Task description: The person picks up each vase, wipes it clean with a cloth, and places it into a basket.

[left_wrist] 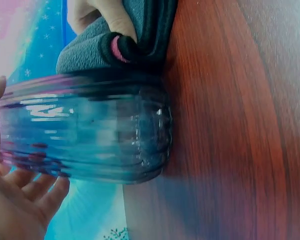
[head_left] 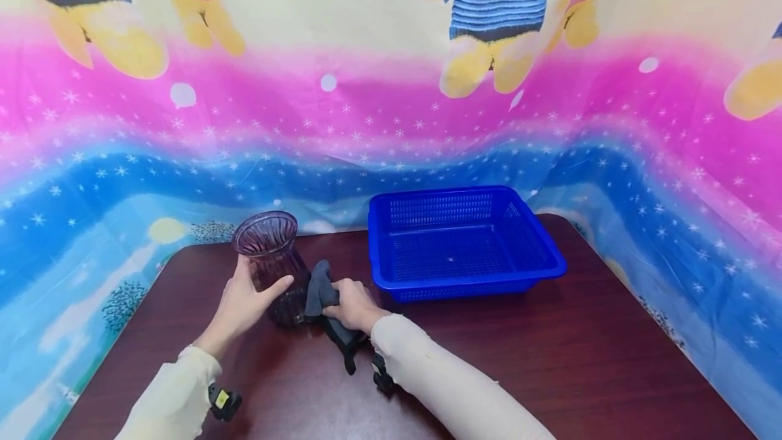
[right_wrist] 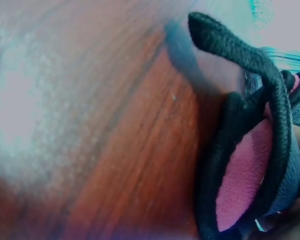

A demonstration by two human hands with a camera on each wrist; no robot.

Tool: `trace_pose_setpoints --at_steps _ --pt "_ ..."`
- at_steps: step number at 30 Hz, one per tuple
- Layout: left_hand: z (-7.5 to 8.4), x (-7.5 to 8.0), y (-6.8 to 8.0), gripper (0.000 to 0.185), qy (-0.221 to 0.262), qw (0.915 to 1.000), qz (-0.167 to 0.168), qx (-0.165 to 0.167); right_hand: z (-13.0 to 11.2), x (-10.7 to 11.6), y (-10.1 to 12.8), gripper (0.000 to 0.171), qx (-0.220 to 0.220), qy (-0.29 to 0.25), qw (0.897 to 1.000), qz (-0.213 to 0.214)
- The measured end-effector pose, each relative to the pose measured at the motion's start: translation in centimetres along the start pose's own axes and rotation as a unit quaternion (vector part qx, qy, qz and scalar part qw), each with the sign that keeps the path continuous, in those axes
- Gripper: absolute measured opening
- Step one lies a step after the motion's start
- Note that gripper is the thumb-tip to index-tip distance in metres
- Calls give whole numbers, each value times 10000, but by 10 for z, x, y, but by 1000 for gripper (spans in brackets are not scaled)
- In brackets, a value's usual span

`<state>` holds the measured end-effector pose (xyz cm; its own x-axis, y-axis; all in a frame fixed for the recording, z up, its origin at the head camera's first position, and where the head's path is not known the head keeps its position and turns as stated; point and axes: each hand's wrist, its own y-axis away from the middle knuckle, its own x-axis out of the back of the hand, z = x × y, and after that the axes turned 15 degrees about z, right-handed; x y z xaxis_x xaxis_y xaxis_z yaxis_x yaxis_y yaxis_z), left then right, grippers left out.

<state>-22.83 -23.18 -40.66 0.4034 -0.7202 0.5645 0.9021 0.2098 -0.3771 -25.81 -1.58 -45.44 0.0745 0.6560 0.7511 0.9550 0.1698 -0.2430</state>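
A purple-tinted ribbed glass vase (head_left: 282, 269) with a flared rim stands on the left of the table, leaning a little. My left hand (head_left: 246, 299) holds it below the rim, thumb across the near side and fingers round the far side, as the left wrist view shows. My right hand (head_left: 353, 305) grips a folded grey cloth (head_left: 318, 290) with black edging against the vase's right side. In the left wrist view the cloth (left_wrist: 85, 50) lies along the vase wall (left_wrist: 100, 130). The cloth's pink underside (right_wrist: 245, 175) and a loose black-edged corner show in the right wrist view.
A blue plastic basket (head_left: 470, 284) with perforated walls sits at the back of the brown wooden table (head_left: 519, 365), to the right of the hands. A printed curtain (head_left: 342, 134) with bears and snowflakes hangs behind the table and along its sides.
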Motion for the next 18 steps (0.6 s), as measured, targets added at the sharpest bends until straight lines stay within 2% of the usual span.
trace_pose_setpoints --at_steps 9,18 --pt "4 -7 4 87 -64 9984 500 247 0 -1 -1 31 60 5 10000 -31" --pt "7 -8 3 79 -120 9953 966 -12 -1 1 -1 28 38 -6 10000 11"
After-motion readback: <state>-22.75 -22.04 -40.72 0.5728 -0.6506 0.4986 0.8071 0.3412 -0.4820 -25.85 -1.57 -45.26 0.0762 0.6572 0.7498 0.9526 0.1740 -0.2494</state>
